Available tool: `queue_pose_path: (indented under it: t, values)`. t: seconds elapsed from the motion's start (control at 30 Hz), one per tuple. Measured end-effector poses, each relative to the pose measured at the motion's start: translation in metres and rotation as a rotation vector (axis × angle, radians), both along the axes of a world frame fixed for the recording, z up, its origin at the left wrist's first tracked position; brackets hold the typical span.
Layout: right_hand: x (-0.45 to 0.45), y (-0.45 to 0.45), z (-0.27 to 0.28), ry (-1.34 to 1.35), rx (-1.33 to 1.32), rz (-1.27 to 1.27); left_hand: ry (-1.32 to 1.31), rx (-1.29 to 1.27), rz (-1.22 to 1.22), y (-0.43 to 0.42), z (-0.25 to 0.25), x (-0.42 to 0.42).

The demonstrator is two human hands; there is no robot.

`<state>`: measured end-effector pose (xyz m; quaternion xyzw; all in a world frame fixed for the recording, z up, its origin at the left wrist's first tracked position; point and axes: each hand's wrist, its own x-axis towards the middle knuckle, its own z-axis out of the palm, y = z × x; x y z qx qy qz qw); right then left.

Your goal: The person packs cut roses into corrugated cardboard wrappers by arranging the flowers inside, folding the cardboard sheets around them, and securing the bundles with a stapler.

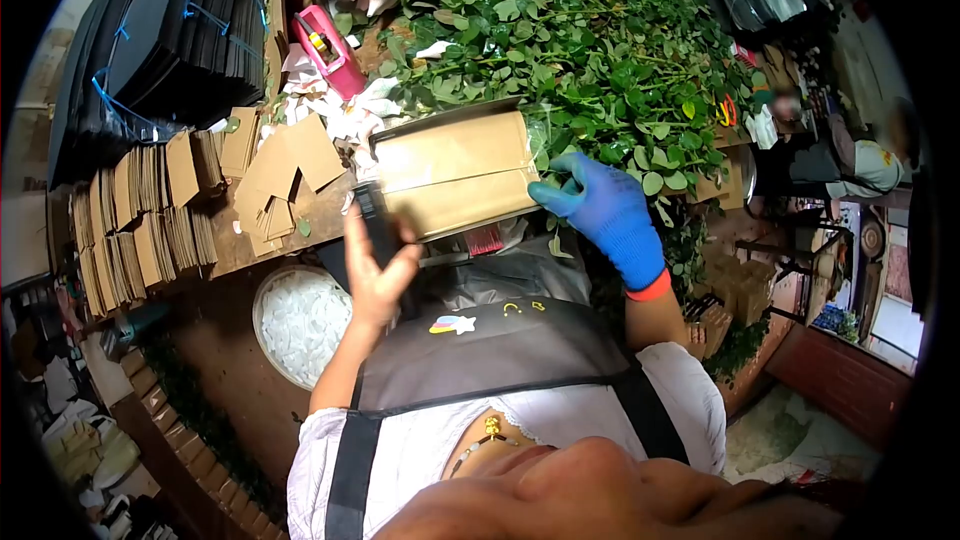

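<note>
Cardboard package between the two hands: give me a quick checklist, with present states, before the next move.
1. Right hand at the package: ok, its gloved fingers are at the right end; how firm the hold is, cannot tell.
2. Left hand holding the dark object: ok, fingers and thumb are around it at the package's left end.
3. What the dark object is: cannot tell, too blurred.
4. Package top free of loose leaves: ok, none lie on it.
5. Room beyond the package: not ok, leafy stems crowd its far side.
</note>
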<state>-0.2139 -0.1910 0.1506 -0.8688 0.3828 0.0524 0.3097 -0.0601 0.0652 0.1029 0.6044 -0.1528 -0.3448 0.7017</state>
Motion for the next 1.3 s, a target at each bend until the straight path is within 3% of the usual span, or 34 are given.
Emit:
queue_pose_path:
  t: [0.03,0.13,0.17,0.27,0.33,0.37,0.4,0.47,0.5,0.53,0.6,0.63,0.73,0.8,0.87,0.93,1.0,1.07,1.13,1.23,1.3]
  values:
    - [-0.004,-0.006,-0.02,0.041,-0.07,0.046,-0.116,0.066,0.112,0.009,-0.015,0.01]
    - [-0.004,-0.022,-0.051,-0.059,0.381,0.017,-1.012,0.516,0.26,0.022,-0.073,0.059]
    - [-0.01,-0.04,-0.074,-0.183,0.661,-0.135,-1.011,0.703,0.166,0.024,-0.081,0.067]
    - [-0.016,-0.078,-0.09,-0.579,0.271,-0.346,-1.032,1.038,-0.025,0.031,-0.129,0.089]
    - [-0.012,-0.067,-0.047,-0.636,0.037,-0.398,-1.187,1.023,-0.071,0.031,-0.155,0.094]
    - [-0.01,-0.053,-0.022,-0.525,0.101,-0.474,-1.235,0.987,-0.054,0.029,-0.166,0.095]
    - [-0.017,-0.044,-0.034,-0.737,0.281,-0.307,-1.16,0.988,-0.043,0.021,-0.155,0.091]
    - [-0.026,-0.023,-0.037,-0.512,0.486,0.041,-1.33,0.792,0.002,0.018,-0.165,0.1]
    - [-0.019,-0.012,-0.037,-0.4,0.719,0.069,-1.287,0.796,-0.02,0.014,-0.161,0.101]
    - [-0.017,-0.011,-0.051,-0.393,0.7,-0.006,-1.332,0.772,0.016,0.011,-0.157,0.102]
    - [-0.015,-0.031,-0.098,-0.664,0.627,-0.242,-1.255,0.685,0.125,0.004,-0.143,0.107]
    - [-0.01,-0.038,-0.097,-0.6,0.327,-0.245,-1.252,0.595,0.211,-0.003,-0.137,0.116]
    - [-0.006,-0.022,-0.079,-0.92,0.379,-0.381,-0.812,0.465,0.334,-0.03,-0.114,0.153]
    - [-0.01,-0.008,-0.066,-0.885,0.482,-0.261,-0.775,0.335,0.483,-0.058,-0.127,0.196]
    - [-0.001,0.012,-0.053,-0.868,0.515,-0.113,-0.849,0.403,0.499,-0.091,-0.143,0.247]
    - [0.006,0.024,-0.041,-0.81,0.428,0.046,-0.625,0.727,0.183,-0.118,-0.134,0.288]
    - [0.008,0.033,-0.042,-0.806,0.468,0.043,-0.466,0.777,0.23,-0.141,-0.168,0.327]
    - [0.004,0.032,-0.041,-0.717,0.444,0.155,-0.289,0.548,0.235,-0.151,-0.181,0.342]
    - [-0.001,0.03,-0.037,-0.668,0.342,0.207,-0.425,0.458,0.323,-0.151,-0.155,0.328]
    - [-0.005,0.034,-0.032,-0.705,0.26,0.114,-0.586,0.587,0.188,-0.129,-0.118,0.289]
    - [-0.004,0.034,-0.033,-0.72,0.238,0.13,-0.725,0.697,0.101,-0.118,-0.149,0.265]
